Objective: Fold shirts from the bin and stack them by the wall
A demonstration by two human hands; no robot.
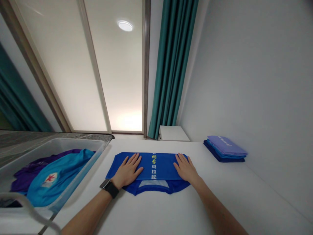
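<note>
Here's the blue shirt (154, 166), lying folded on the table (156, 213), left hand (127, 171) and right hand (185, 169) flat upon it, fingers loosely spread! Left of the shirt, a bin (78, 176) holding purple (36, 169) and turquoise clothes (62, 176); right, a folded stack (226, 150); beyond it, a white cabinet (173, 133) and teal curtain (174, 65).

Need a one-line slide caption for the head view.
Left hand and right hand lie flat on a folded blue shirt, between a bin of clothes and a folded stack.
</note>
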